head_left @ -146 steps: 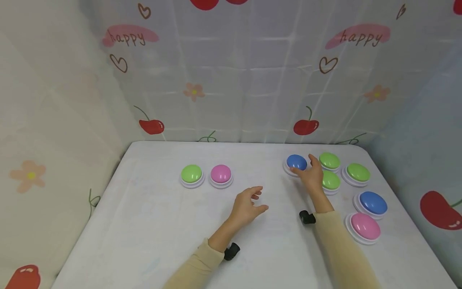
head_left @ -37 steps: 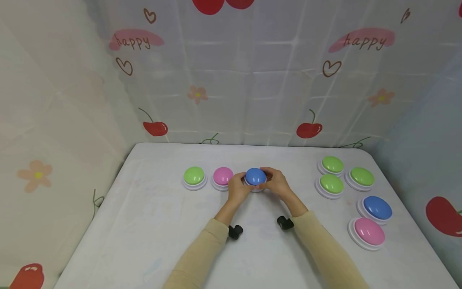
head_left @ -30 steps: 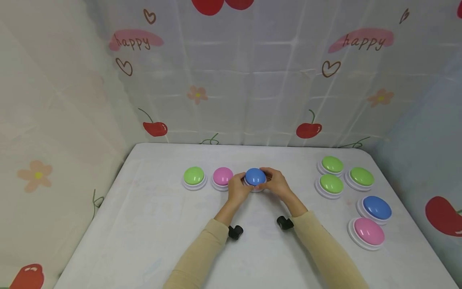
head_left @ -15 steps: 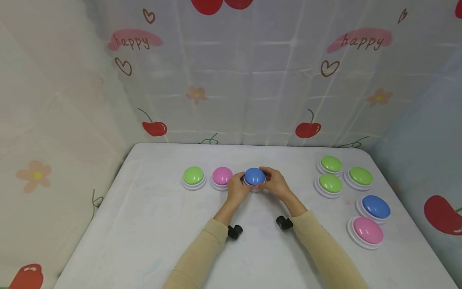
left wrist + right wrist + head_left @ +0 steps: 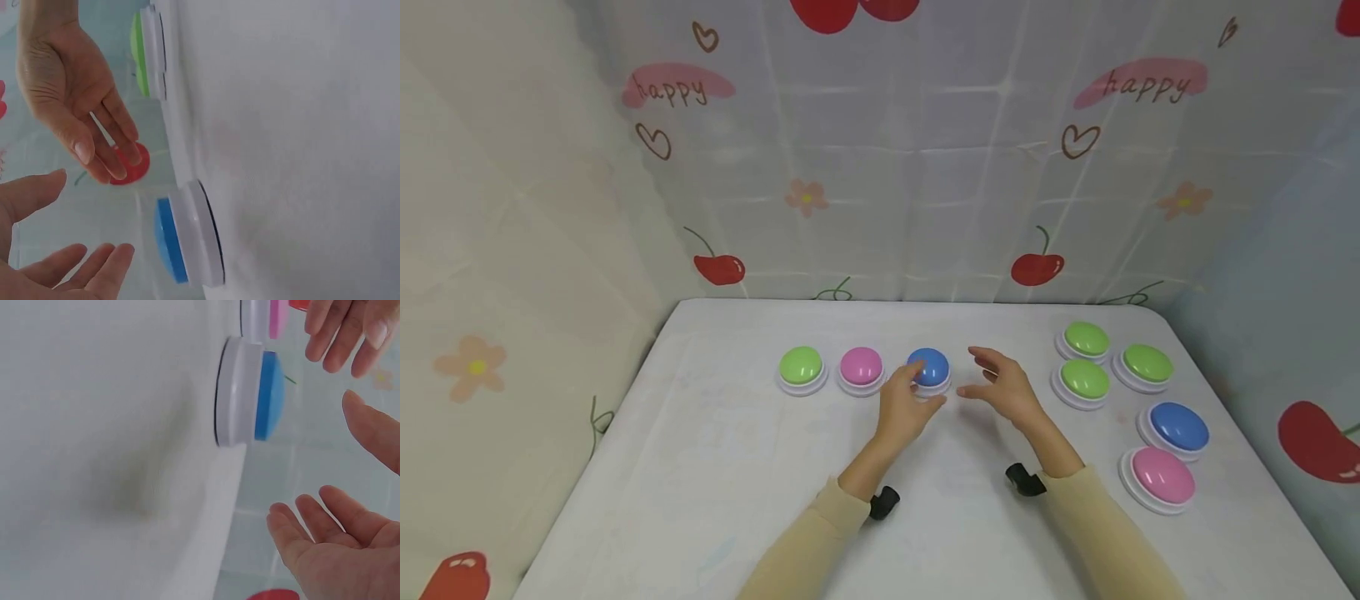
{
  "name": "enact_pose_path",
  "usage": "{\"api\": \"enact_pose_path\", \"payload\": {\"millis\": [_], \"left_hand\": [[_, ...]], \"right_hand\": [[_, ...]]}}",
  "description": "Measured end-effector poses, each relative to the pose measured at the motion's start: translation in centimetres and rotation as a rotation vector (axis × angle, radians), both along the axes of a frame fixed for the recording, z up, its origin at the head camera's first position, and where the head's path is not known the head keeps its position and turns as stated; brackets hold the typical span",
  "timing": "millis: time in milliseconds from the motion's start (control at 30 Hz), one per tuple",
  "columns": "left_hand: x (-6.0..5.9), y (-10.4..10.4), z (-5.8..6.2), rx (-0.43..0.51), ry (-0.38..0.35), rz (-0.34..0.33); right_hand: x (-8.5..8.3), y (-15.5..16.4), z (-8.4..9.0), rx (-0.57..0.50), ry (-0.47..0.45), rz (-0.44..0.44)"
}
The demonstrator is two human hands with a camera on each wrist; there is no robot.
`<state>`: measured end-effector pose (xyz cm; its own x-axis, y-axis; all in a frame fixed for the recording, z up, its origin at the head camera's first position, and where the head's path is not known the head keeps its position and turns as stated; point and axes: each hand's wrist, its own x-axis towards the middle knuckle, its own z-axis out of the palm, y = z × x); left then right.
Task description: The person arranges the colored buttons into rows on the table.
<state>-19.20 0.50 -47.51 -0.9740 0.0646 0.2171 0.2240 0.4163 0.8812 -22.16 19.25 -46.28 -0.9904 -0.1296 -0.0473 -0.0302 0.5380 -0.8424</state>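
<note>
A blue push button [image 5: 931,367] on a white round base stands on the table, right of a pink push button [image 5: 861,367] and a green push button [image 5: 801,367], all in one row. My left hand [image 5: 904,408] hovers in front of the blue button, fingers relaxed and apart from it, as the left wrist view of the blue button [image 5: 172,240] shows. To the right of that button is my right hand [image 5: 1009,392], its thumb and fingers spread with nothing between them. In the right wrist view a gap separates the right hand [image 5: 337,537] from the blue button [image 5: 269,397].
On the table's right side stand several more push buttons: three green, among them a front green one [image 5: 1085,380], a larger blue one [image 5: 1180,427] and a larger pink one [image 5: 1162,476]. A printed curtain [image 5: 880,225] hangs behind the white table [image 5: 722,467].
Earlier my right hand reached the blue button near the green ones; it then came to the row's right end, held by both hands. Now both hands have let go and drawn back.
</note>
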Motion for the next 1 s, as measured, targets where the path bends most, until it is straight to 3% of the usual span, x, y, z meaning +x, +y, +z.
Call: {"api": "enact_pose_path", "payload": {"millis": [133,267,567,733,900,1000], "left_hand": [[2.3,0.6,0.8,0.107,-0.103,-0.167],[4.2,1.0,1.5,0.122,-0.169,-0.277],[6.2,2.0,1.5,0.110,-0.210,-0.357],[6.3,2.3,1.2,0.111,-0.219,-0.356],[6.2,2.2,1.1,0.102,-0.195,-0.353],[6.0,2.1,1.2,0.096,-0.178,-0.347]], "right_hand": [[2.3,2.3,0.4,-0.018,0.039,-0.013],[4.8,4.7,0.5,-0.027,0.050,-0.043],[9.6,9.3,0.8,0.009,0.074,-0.218],[12.0,11.2,1.2,0.053,0.027,-0.405],[13.7,13.4,1.0,0.053,-0.096,-0.728],[14.5,14.9,0.5,0.038,-0.131,-0.871]]}}
